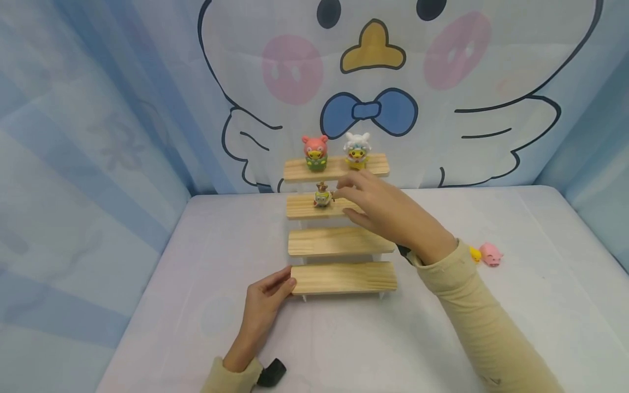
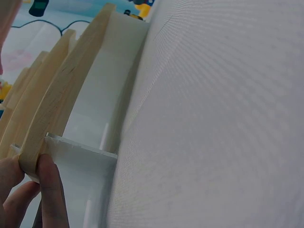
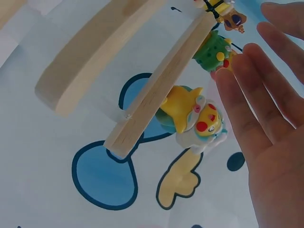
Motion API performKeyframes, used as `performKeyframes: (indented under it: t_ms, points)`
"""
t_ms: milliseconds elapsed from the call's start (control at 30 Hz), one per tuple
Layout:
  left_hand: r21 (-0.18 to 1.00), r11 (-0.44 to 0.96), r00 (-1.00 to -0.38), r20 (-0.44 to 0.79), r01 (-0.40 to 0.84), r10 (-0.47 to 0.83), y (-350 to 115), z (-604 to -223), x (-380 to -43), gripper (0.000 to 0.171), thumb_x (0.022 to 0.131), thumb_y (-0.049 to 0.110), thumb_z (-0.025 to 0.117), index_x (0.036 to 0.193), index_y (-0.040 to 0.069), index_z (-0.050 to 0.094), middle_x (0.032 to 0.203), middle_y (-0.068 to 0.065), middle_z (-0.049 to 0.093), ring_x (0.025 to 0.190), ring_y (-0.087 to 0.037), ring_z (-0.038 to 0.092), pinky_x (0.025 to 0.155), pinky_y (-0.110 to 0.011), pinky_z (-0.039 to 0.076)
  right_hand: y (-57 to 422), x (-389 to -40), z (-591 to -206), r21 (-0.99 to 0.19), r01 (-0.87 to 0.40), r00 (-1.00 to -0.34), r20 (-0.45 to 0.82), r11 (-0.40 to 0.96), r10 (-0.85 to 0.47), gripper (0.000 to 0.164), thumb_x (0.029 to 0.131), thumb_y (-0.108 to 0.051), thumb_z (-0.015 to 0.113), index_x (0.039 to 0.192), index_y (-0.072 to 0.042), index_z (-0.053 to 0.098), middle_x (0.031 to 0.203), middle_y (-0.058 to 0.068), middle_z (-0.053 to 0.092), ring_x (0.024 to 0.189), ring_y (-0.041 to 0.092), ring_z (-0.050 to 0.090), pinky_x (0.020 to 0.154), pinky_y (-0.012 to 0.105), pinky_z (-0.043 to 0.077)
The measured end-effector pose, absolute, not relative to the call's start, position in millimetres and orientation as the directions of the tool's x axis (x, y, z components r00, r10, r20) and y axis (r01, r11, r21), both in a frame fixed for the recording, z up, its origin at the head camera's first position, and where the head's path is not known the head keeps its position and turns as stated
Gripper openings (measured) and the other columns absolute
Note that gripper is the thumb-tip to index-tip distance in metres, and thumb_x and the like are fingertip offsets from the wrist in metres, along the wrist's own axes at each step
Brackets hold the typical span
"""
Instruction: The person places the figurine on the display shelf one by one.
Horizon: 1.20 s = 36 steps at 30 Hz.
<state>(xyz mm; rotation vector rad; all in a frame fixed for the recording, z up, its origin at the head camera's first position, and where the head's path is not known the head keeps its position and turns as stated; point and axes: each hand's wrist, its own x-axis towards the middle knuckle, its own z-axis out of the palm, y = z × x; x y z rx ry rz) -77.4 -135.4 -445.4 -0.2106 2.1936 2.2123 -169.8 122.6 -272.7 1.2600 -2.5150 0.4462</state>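
My left hand [image 1: 265, 303] pinches the left end of the lowest wooden shelf [image 1: 344, 278], thumb on top and fingers beneath in the left wrist view. My right hand [image 1: 378, 207] hovers over the right part of the second shelf from the top [image 1: 300, 207], its fingers extended and holding nothing in the right wrist view. Just left of its fingertips stands a small figurine with a brown top [image 1: 322, 196]. On the top shelf [image 1: 336, 170] stand a pink-hooded figurine [image 1: 315, 153] and a white-hooded yellow one [image 1: 357, 151].
Another bare shelf [image 1: 339, 242] lies between the lowest and second-from-top shelves. Right of the stand, a pink pig toy [image 1: 491, 255] and a yellow toy [image 1: 475, 254] lie on the white tablecloth [image 1: 540, 305]. A printed curtain [image 1: 236, 54] hangs behind.
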Motion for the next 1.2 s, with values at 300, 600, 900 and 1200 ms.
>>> performKeyframes:
  t_ms: [300,600,900,1200]
  points:
    - [0.994,-0.027,-0.991,-0.108,-0.106,-0.081,-135.4,-445.9,-77.2,0.041,0.089,0.01,0.075,0.126,-0.005,0.065,0.123,-0.024,0.066,0.099,-0.008,0.068,0.082,-0.02,0.057,133.6,-166.0,-282.0,-0.105,-0.824,-0.543,0.429,0.557,-0.722,0.029,0.087,-0.004,0.076,0.113,0.0,0.066,0.117,0.013,0.06,0.111,0.027,0.055,0.087,0.037,0.055]
    - [0.994,-0.023,-0.991,-0.105,-0.104,-0.079,-135.5,-445.8,-77.0,0.041,0.089,0.01,0.075,0.126,-0.005,0.064,0.123,-0.024,0.065,0.098,-0.008,0.068,0.082,-0.02,0.057,146.0,-160.8,-292.2,-0.098,-0.808,-0.559,0.436,0.58,-0.705,0.026,0.085,-0.004,0.077,0.109,-0.001,0.067,0.114,0.011,0.06,0.108,0.025,0.056,0.084,0.036,0.056]
    - [0.995,-0.019,-0.992,-0.103,-0.102,-0.078,-135.7,-445.8,-77.3,0.041,0.089,0.009,0.074,0.126,-0.005,0.064,0.124,-0.024,0.065,0.098,-0.008,0.068,0.081,-0.02,0.058,157.3,-155.1,-303.2,-0.135,-0.786,-0.603,0.389,0.604,-0.697,0.028,0.085,-0.003,0.076,0.112,-0.006,0.068,0.116,0.009,0.06,0.109,0.023,0.055,0.085,0.037,0.056]
    - [0.995,-0.019,-0.992,-0.104,-0.102,-0.075,-135.4,-445.8,-77.0,0.041,0.09,0.009,0.074,0.127,-0.005,0.064,0.125,-0.023,0.065,0.099,-0.008,0.067,0.082,-0.02,0.057,167.2,-151.1,-313.8,-0.135,-0.748,-0.65,0.35,0.65,-0.675,0.033,0.087,-0.008,0.077,0.118,-0.005,0.067,0.114,0.009,0.062,0.107,0.022,0.057,0.088,0.039,0.056]
